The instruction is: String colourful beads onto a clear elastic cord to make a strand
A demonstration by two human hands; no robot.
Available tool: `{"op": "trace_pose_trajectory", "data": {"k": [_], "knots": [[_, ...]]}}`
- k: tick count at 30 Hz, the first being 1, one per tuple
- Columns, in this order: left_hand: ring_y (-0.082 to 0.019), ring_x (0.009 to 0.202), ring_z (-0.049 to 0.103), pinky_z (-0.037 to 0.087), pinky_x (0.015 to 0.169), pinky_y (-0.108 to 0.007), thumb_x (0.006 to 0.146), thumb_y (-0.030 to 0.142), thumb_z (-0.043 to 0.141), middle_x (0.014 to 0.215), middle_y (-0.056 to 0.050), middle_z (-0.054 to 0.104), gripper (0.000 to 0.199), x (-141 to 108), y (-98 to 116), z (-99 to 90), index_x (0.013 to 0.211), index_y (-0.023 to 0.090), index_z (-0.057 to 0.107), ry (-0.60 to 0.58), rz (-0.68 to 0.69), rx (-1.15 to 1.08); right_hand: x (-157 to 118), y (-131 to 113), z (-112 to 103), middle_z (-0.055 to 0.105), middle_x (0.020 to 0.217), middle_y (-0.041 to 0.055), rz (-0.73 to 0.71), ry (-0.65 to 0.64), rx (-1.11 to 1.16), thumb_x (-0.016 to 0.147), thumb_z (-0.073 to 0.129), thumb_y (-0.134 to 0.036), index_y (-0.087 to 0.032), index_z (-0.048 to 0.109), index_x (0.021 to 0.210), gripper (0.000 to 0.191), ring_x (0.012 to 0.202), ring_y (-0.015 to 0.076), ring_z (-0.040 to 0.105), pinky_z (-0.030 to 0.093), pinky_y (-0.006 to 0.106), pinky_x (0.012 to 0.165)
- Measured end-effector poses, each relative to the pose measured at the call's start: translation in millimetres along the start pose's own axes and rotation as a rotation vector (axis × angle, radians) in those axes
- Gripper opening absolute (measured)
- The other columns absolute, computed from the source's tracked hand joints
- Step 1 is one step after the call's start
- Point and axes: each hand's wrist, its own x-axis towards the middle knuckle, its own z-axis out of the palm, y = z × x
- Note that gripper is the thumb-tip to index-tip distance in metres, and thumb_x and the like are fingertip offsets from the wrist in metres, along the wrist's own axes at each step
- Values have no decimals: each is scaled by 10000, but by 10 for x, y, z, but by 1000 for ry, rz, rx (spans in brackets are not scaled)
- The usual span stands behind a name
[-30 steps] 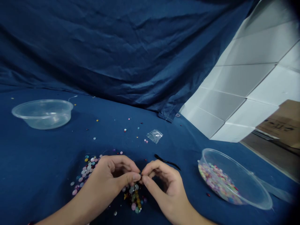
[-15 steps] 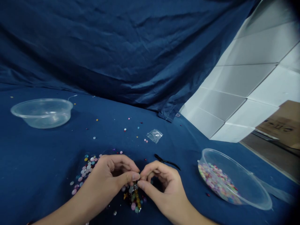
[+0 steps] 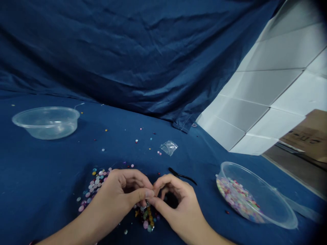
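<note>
My left hand (image 3: 113,194) and my right hand (image 3: 176,204) meet directly in front of me, at 12 o'clock. They are not released: the fingers curl, and on each hand the thumb and first finger close together at the tips. I think they pinch something very thin, maybe a thread, but my fingertips (image 3: 149,193) hide it, so I cannot tell what it is.

Under the hands, dark and amber beads (image 3: 148,217) lie close together. I cannot see if they are on a string. At 11 o'clock, just beside my left hand, is a group of pale beads (image 3: 93,187). Probably both groups stay this close so I can reach them easily. Black tweezers (image 3: 181,176) lie at about 1 o'clock, just beyond my right hand, perhaps kept ready for small pieces.

At 2 o'clock, a clear bowl (image 3: 258,180) holds many mixed beads, and I see them through its wall. At 10 o'clock is another clear bowl (image 3: 46,122), and at 12 o'clock, farther away, a small plastic bag (image 3: 168,148). All of this is on the blue cloth of the worktop (image 3: 38,177). The bottom edge cuts off my arms.
</note>
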Motion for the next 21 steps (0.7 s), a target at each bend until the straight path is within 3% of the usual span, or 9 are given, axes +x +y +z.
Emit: {"op": "trace_pose_trajectory", "data": {"k": [5, 11, 21], "knots": [[-111, 543, 590, 457, 556, -184, 683, 225, 807, 580, 19, 685, 102, -1, -18, 9, 705, 180, 719, -34, -14, -66, -73, 64, -6, 686, 799, -20, -62, 39, -94, 761, 692, -158, -238, 676, 871, 137, 689, 150, 618, 490, 283, 628], [-122, 524, 602, 494, 556, -205, 680, 252, 811, 560, 19, 675, 142, 3, -12, 8, 706, 170, 698, -35, -38, -70, -77, 45, 1, 681, 740, -34, -160, 71, -169, 770, 671, -138, -235, 663, 891, 155, 634, 135, 630, 479, 276, 599], [-121, 521, 609, 490, 545, -198, 671, 236, 808, 551, 21, 672, 129, -23, 25, 36, 704, 170, 702, -20, -53, -56, -71, -67, 16, 665, 720, -19, -169, 29, -54, 792, 615, -120, -203, 632, 880, 122, 621, 118, 641, 542, 239, 617]]}}
